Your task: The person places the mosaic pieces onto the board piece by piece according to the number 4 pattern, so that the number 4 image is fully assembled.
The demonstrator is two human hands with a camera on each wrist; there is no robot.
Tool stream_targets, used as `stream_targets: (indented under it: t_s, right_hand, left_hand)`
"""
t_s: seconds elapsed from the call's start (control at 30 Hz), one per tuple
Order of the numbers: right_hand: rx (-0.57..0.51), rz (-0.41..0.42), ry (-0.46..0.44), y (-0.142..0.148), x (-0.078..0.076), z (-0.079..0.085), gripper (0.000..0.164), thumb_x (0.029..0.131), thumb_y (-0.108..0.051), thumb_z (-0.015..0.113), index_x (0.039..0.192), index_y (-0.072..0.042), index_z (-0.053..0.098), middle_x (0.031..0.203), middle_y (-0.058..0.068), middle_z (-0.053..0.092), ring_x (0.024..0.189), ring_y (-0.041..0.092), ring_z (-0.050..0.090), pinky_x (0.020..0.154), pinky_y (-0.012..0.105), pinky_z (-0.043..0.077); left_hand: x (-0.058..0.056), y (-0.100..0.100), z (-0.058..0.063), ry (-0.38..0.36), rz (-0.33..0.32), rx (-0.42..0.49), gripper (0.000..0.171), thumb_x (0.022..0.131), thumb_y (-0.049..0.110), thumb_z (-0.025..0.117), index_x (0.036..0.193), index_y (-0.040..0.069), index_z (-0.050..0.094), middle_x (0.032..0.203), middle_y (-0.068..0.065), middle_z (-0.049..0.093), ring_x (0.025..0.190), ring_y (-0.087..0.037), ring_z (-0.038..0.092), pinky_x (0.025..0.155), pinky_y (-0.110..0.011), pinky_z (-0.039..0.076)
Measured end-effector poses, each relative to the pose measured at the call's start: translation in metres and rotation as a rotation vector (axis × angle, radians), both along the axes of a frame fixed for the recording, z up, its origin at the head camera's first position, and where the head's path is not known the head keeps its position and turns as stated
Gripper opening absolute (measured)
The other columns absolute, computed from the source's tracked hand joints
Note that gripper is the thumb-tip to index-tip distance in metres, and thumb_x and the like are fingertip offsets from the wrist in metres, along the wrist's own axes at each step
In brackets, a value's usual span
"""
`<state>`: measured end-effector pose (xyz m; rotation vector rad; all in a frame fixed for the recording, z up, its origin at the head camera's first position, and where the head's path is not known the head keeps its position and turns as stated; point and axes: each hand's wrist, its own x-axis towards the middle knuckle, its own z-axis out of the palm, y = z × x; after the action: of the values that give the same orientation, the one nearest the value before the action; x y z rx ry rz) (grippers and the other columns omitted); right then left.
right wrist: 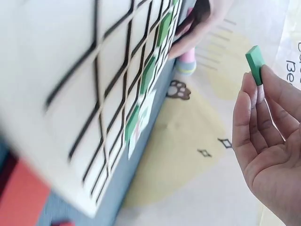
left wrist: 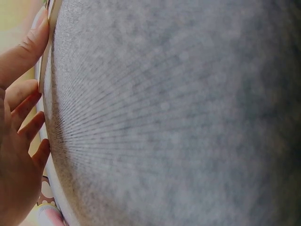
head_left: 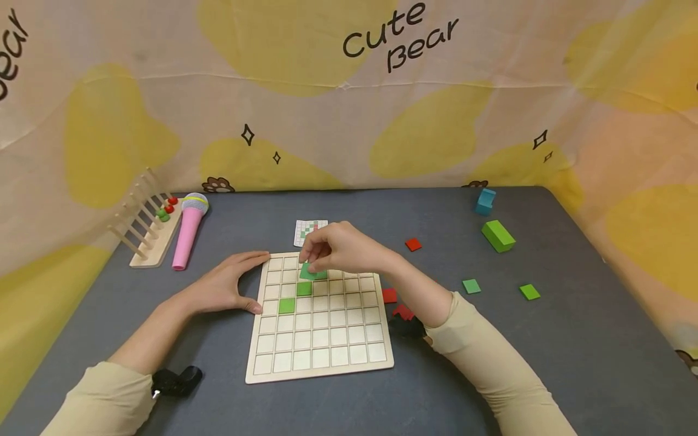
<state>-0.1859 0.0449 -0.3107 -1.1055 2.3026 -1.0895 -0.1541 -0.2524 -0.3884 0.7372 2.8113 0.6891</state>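
Note:
A square wooden grid board (head_left: 319, 357) lies on the table, with green square tiles (head_left: 286, 306) set in a diagonal run of its cells. My right hand (head_left: 343, 249) is above the board's far part, pinching a green tile (right wrist: 255, 63) between thumb and fingertips. In the right wrist view that tile is raised clear of the board. My left hand (head_left: 226, 284) rests at the board's left side, thumb and fingers spread and touching its edge. The left wrist view shows the fingertips against the board's thin edge (left wrist: 46, 63).
A small pattern card (head_left: 305, 233) lies beyond the board. Red tiles (head_left: 389, 295) sit by its right edge; loose green tiles (head_left: 471, 286) are farther right. Green (head_left: 498, 236) and blue blocks (head_left: 485, 201) stand back right. A pink microphone (head_left: 188, 239) and pegged bead rack (head_left: 155, 242) are left.

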Motion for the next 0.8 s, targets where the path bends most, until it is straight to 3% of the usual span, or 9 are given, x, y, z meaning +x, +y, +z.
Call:
stream_targets:
  t_s: [0.47, 0.8]
  right_hand:
    - [0.020, 0.100, -0.061, -0.044, 0.009, -0.008, 0.015, 0.085, -0.001, 0.072, 0.100, -0.006, 0.073, 0.092, 0.005, 0.075, 0.078, 0.003, 0.066, 0.075, 0.015, 0.055]
    - [0.139, 0.142, -0.035, -0.053, 0.013, -0.019, 0.012, 0.082, -0.002, 0.075, 0.091, -0.011, 0.074, 0.085, 0.003, 0.075, 0.071, -0.002, 0.061, 0.067, 0.012, 0.048]
  left_hand:
    - [0.000, -0.002, 0.000, 0.002, -0.001, 0.003, 0.106, 0.063, 0.054, 0.087, 0.148, 0.007, 0.044, 0.150, -0.019, 0.046, 0.138, -0.042, 0.041, 0.110, -0.063, 0.033]
    - [0.001, -0.001, 0.000, 0.005, 0.002, 0.008, 0.107, 0.063, 0.053, 0.088, 0.148, 0.006, 0.043, 0.151, -0.019, 0.045, 0.138, -0.043, 0.040, 0.110, -0.063, 0.033]
